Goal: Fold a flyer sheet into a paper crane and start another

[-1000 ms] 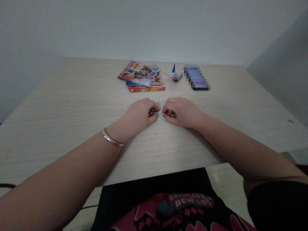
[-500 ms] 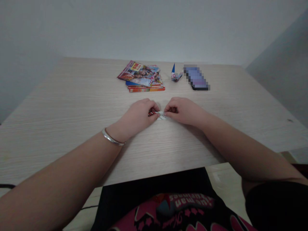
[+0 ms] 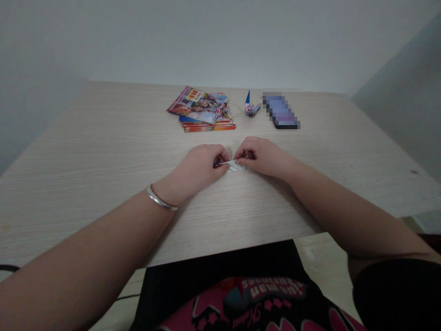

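A small folded piece of printed paper (image 3: pixel 233 165) lies on the light wooden table (image 3: pixel 103 151) between my two hands. My left hand (image 3: pixel 200 165), with a silver bracelet at the wrist, is closed and pinches the paper's left end. My right hand (image 3: pixel 263 156) is closed too, its fingertips pinching the right end. Most of the paper is hidden under my fingers.
At the back of the table lie a stack of colourful printed sheets (image 3: pixel 203 110), a small folded paper figure with a blue point (image 3: pixel 251 106) and a dark phone (image 3: pixel 280 111). The table's front edge runs just before my lap.
My right hand has shifted slightly up and to the left along the paper, and more of the white fold shows between my hands. My left hand has hardly moved.
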Tool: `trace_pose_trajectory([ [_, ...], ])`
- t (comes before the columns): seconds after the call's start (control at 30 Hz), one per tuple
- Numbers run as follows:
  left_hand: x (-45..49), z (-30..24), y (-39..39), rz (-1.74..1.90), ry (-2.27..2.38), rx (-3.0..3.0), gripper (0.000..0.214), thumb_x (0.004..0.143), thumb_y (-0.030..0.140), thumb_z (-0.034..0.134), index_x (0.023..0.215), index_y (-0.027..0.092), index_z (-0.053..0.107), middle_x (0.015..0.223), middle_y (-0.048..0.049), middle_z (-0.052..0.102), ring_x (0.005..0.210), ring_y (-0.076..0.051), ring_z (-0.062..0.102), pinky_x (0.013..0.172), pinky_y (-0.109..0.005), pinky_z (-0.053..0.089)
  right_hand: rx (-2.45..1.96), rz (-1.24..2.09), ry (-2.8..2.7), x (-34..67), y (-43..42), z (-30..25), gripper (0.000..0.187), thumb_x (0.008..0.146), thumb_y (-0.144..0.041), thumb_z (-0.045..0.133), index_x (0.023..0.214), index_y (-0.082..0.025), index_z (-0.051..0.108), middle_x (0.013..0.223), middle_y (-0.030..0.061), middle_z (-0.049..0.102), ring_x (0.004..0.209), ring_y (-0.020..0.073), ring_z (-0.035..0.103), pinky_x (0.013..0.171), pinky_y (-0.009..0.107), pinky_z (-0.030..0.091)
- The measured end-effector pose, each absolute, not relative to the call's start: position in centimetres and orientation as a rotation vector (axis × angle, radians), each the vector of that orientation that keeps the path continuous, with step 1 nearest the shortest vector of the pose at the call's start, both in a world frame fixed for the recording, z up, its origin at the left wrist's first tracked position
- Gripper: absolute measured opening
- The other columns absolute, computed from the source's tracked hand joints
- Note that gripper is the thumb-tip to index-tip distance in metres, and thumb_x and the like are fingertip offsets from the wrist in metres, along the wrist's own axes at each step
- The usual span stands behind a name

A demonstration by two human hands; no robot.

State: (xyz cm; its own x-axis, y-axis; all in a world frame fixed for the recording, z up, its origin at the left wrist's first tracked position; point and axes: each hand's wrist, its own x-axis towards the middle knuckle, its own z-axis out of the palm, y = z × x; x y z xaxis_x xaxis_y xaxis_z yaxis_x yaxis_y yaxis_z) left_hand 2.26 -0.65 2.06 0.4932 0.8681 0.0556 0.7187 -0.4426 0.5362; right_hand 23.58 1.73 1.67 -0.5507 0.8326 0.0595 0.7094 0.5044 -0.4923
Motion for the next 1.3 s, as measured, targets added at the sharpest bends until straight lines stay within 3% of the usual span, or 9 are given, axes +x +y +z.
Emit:
trace_pose_trajectory([
  [0.3, 2.3, 1.9, -0.8, 0.396, 1.389, 2.423, 0.015, 0.094, 0.027, 0.066, 0.089, 0.015, 0.073, 0.081, -0.0046, 0.069, 0.069, -0.017, 0.055, 0.066, -0.032, 0.036, -1.101, 0.529, -2.494, 24.0, 1.7, 1.2, 0.008, 0.083, -0.015, 0.071, 0.09, -0.016, 0.07, 0.085, 0.0023, 0.063, 0.075, 0.0145, 0.055, 0.071, 0.028, 0.042],
  [0.4, 2.2, 1.8, -0.8, 0.401, 1.397, 2.4, 0.014, 0.094, 0.026, 0.067, 0.09, 0.015, 0.074, 0.081, -0.0044, 0.07, 0.069, -0.017, 0.056, 0.066, -0.031, 0.037, -1.089, 0.522, -2.5, 24.5, 1.9, 1.1, 0.001, 0.085, -0.015, 0.069, 0.085, -0.016, 0.07, 0.089, 0.0045, 0.063, 0.079, 0.0155, 0.058, 0.072, 0.028, 0.043],
  [0.57, 2.3, 1.7, -0.9, 0.398, 1.397, 2.394, 0.014, 0.093, 0.024, 0.067, 0.096, 0.015, 0.077, 0.083, -0.0046, 0.07, 0.071, -0.018, 0.057, 0.068, -0.032, 0.038, -1.083, 0.55, -2.501, 24.1, 2.2, 0.8, 0.005, 0.086, -0.013, 0.069, 0.083, -0.015, 0.073, 0.092, 0.0059, 0.065, 0.082, 0.0159, 0.06, 0.074, 0.029, 0.045],
  [0.97, 2.3, 1.9, -1.0, 0.405, 1.445, 2.302, 0.011, 0.091, 0.023, 0.067, 0.093, 0.015, 0.074, 0.087, -0.0055, 0.069, 0.074, -0.018, 0.058, 0.068, -0.031, 0.04, -1.471, 0.636, -2.514, 24.7, 2.0, 2.4, 0.005, 0.085, -0.019, 0.074, 0.083, -0.017, 0.079, 0.088, 0.0057, 0.07, 0.079, 0.0173, 0.063, 0.072, 0.03, 0.046],
  [1.2, 2.3, 1.7, -1.0, 0.376, 1.419, 2.387, 0.012, 0.091, 0.022, 0.065, 0.094, 0.016, 0.075, 0.085, -0.0046, 0.071, 0.073, -0.017, 0.058, 0.07, -0.031, 0.041, -1.176, 0.456, -2.703, 24.8, 2.2, 2.3, 0.009, 0.086, -0.014, 0.066, 0.088, -0.016, 0.075, 0.09, 0.0074, 0.07, 0.084, 0.0182, 0.061, 0.078, 0.031, 0.045],
  [1.3, 2.3, 1.7, -1.0, 0.364, 1.411, 2.467, 0.017, 0.095, 0.027, 0.063, 0.097, 0.016, 0.076, 0.087, -0.0061, 0.07, 0.077, -0.019, 0.06, 0.073, -0.033, 0.043, -1.198, 0.488, -2.653, 24.4, 2.1, 2.0, 0.01, 0.083, -0.012, 0.065, 0.087, -0.017, 0.073, 0.085, 0.0048, 0.07, 0.077, 0.0164, 0.058, 0.074, 0.03, 0.043],
])
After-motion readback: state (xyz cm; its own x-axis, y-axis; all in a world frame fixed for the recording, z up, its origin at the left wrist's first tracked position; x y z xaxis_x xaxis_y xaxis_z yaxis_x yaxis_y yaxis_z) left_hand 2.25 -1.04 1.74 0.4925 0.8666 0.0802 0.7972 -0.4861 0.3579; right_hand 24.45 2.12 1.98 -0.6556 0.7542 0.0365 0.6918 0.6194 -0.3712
